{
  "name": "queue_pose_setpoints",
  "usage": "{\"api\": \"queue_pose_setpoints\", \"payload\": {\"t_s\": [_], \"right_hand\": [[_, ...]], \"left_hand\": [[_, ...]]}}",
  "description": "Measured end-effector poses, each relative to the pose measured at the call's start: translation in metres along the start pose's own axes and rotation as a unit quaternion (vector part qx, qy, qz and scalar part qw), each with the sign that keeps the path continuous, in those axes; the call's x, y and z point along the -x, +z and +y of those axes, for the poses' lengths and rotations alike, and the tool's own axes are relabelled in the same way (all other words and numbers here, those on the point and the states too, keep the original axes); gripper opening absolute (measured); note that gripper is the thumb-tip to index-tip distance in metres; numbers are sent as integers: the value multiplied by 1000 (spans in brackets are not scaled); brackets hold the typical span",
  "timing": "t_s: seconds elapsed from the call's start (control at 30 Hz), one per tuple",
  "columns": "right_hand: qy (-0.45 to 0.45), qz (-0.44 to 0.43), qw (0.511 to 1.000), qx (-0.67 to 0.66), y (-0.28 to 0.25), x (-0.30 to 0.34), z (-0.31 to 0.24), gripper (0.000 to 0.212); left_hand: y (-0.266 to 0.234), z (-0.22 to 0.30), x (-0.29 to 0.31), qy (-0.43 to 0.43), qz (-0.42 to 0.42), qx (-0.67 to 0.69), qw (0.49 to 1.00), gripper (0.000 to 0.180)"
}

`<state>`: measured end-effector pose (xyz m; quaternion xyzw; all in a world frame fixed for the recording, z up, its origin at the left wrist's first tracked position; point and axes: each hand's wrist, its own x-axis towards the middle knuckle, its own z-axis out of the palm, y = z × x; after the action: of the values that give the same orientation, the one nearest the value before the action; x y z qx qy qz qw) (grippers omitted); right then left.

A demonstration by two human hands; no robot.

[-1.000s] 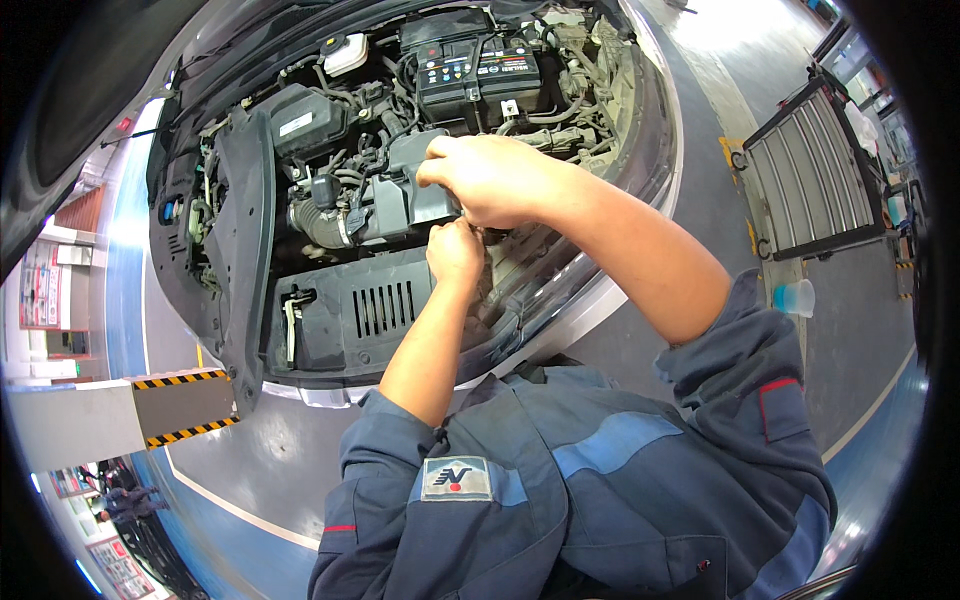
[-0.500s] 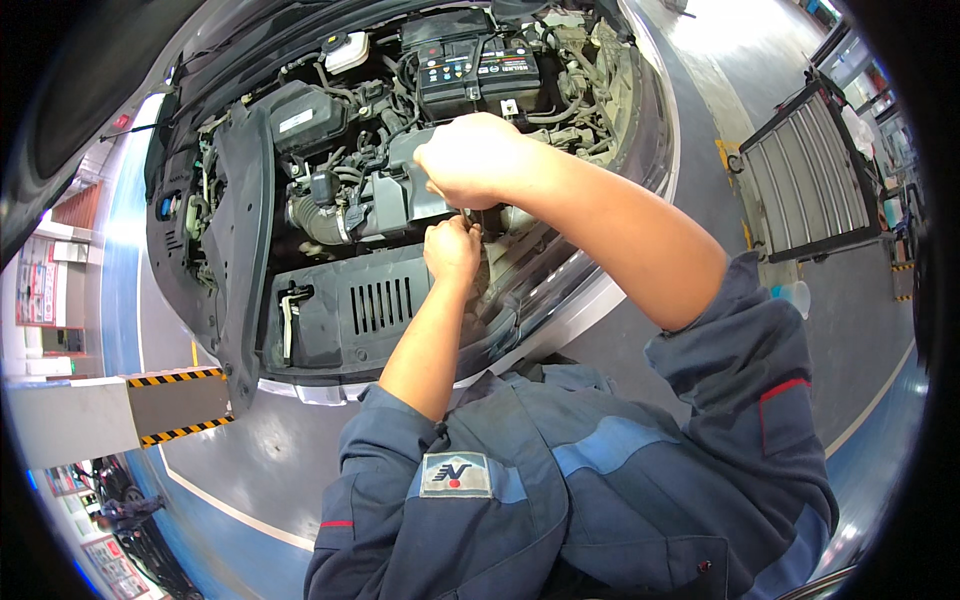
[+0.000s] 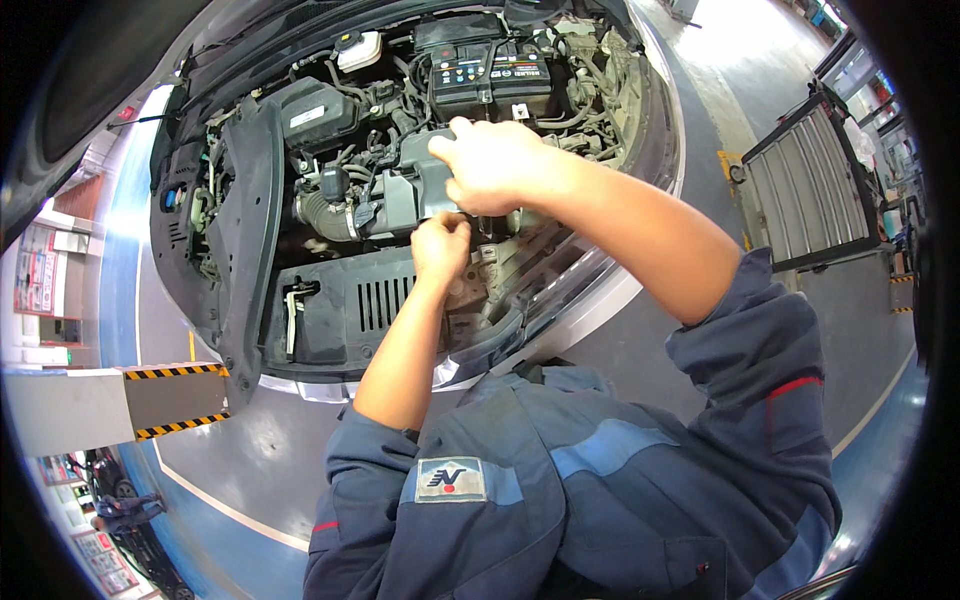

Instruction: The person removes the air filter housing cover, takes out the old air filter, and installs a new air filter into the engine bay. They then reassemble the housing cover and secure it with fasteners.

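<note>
My right hand (image 3: 497, 168) is over the front of the engine, its fingers curled and its forearm crossing in from the right. Below it shows a thin upright shaft (image 3: 487, 228), too small to name. Just left of and nearer than that shaft, my left hand (image 3: 440, 247) has its fingers pinched together; whatever lies in them is hidden. Both hands are beside the grey engine cover (image 3: 402, 198), behind the slotted black front panel (image 3: 345, 320). A ribbed air hose (image 3: 328, 218) runs to the left of the cover.
A black battery (image 3: 490, 80) sits at the back of the engine bay, with a white-capped reservoir (image 3: 358, 50) to its left. The raised hood (image 3: 80, 110) hangs at upper left. A drawer tool cabinet (image 3: 815, 185) stands at right, a striped post (image 3: 175, 402) at left.
My right hand has shifted slightly right and down, its fingers spreading a little. My left hand has drawn slightly left, away from the shaft. The whole view has shifted a little.
</note>
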<state>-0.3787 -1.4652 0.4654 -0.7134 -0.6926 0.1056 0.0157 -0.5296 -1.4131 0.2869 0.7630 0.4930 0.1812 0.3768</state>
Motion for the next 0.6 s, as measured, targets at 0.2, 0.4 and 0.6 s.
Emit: {"api": "queue_pose_setpoints", "payload": {"t_s": [0.2, 0.4, 0.6], "right_hand": [[-12, -32, 999, 39, 7, -8, -3, 45], [-50, 61, 996, 30, 19, -10, -7, 48], [27, -28, 999, -34, 13, -8, -6, 53]], "left_hand": [[-43, 37, 3, 126, 6, 93, 988, 53], [-43, 57, -1, 189, 72, 90, 975, 82], [-57, 60, 2, 219, 63, 51, 972, 76]]}}
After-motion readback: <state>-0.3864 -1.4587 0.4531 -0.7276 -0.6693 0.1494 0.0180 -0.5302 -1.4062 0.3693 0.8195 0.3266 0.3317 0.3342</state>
